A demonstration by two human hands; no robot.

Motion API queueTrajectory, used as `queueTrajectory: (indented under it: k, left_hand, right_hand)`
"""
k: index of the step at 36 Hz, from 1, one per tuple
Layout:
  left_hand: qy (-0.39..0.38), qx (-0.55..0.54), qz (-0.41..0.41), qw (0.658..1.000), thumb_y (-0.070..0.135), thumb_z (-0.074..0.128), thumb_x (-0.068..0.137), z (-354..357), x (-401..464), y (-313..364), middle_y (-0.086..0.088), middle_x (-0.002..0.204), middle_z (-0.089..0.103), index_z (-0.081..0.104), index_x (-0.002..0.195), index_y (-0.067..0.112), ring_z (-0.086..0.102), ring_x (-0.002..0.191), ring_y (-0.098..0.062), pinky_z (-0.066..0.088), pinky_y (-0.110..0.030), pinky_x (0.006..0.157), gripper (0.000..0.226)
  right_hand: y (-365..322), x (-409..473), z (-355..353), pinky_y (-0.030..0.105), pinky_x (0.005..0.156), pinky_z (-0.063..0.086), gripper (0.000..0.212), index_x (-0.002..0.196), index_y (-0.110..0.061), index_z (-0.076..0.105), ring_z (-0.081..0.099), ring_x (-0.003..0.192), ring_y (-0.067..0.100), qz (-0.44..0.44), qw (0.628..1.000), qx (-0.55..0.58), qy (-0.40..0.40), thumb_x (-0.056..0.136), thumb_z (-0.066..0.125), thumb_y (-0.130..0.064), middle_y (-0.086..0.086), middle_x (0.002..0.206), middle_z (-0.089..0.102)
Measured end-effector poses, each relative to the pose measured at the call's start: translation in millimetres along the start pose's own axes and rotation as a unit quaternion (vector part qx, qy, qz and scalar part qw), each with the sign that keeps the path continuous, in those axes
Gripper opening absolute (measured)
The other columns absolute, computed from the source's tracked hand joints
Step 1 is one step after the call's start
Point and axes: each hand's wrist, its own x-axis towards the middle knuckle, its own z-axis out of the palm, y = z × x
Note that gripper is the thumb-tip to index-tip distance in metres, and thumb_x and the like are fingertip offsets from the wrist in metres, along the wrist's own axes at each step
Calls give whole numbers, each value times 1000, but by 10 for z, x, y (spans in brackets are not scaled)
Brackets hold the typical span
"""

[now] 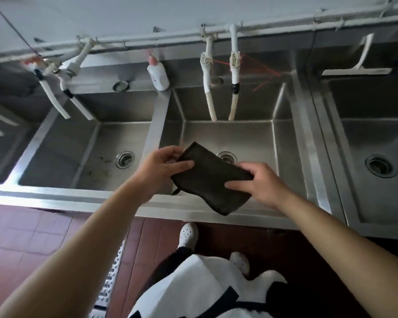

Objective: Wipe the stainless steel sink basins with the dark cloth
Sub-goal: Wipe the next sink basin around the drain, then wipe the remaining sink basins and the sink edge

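Holding the cloth [210,177] between them, both hands hang above the front rim of the middle basin [228,134]. The left hand [161,167] pinches the cloth's far left edge, thumb on top and fingers [170,152] curled around the border. The right hand [262,182] grips the right side, thumb pressed across the top and the other fingers closed underneath. The cloth is dark, folded flat, and tilted, its near corner drooping just past the sink's front edge; it touches no steel. Just beyond the fingers lies the middle basin's drain [226,156], partly hidden by the cloth. Left of the left hand is another basin [78,145] with its own drain [124,159]; well to the right sits a third [377,134]. Far past the fingers, two white spouts [221,92] hang over the middle basin, and a white bottle [157,74] stands on the divider's back ledge.
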Motion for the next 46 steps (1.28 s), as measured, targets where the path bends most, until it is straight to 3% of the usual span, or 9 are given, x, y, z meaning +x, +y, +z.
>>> queueTrajectory:
  k: [3,7,10,17,25,34,39,41,46]
  left_hand:
    - [-19,-89,-58,994,15,88,67,-239,-149,-261,-14,104,70,73,105,17,69,95,-29,59,-33,76,40]
    - [-145,-175,-87,970,0,80,76,-572,-396,-482,-20,127,64,63,130,15,63,117,-33,54,-34,91,59]
    - [-106,-176,-93,974,5,81,74,-858,-514,-602,-16,119,68,66,124,13,66,109,-28,56,-34,87,54]
    - [8,-249,-99,963,-2,74,78,-1775,-624,-925,-17,112,69,67,118,8,69,97,-28,59,-36,83,42]
    - [54,-255,-118,958,-12,62,86,-2966,-932,-1378,-21,109,70,58,128,-2,69,93,-31,61,-33,71,43]
    - [5,-247,-133,960,19,74,80,-3952,-957,-1386,-10,109,73,69,114,11,72,92,-20,57,-29,66,36]
    - [0,-181,-125,976,13,71,86,-4263,-629,-1347,-10,104,72,67,109,13,69,93,-21,57,-35,74,23]
    - [18,-152,-116,981,7,70,89,-4384,-465,-1350,-7,98,72,67,107,13,68,90,-19,57,-33,74,19]
    - [38,23,-72,996,9,76,78,-4772,-138,-1248,0,88,68,71,93,27,62,84,-18,51,-36,77,24]
  right_hand:
    - [-91,163,130,26,80,59,27,101,-20,75,73,89,19,6,999,-14,-47,78,80,-6,6,95,77]
    - [-301,280,370,22,74,56,26,104,-16,76,73,91,19,18,988,-34,-151,81,77,-4,5,96,77]
    - [-414,327,624,24,78,56,30,108,-17,75,72,97,19,30,981,-1,-191,80,79,-7,5,102,76]
    - [-223,503,1628,33,71,58,47,119,-10,65,71,99,27,134,964,223,-61,74,75,-1,14,113,71]
    - [-306,962,3144,27,59,54,21,104,-11,74,71,75,16,167,967,166,101,89,64,-1,7,98,77]
    - [-598,1402,3915,20,68,54,23,99,-13,77,73,91,16,122,977,145,93,89,62,2,6,102,77]
    - [-656,1823,3959,26,71,57,24,103,-9,73,72,88,23,139,982,96,86,87,62,6,12,99,75]
    - [-642,2075,3964,26,70,56,26,103,-13,71,69,87,24,152,986,43,62,85,65,5,14,97,72]
    - [-580,2807,4128,14,66,45,59,124,-43,58,60,77,11,171,957,-168,-166,74,85,-26,3,98,63]
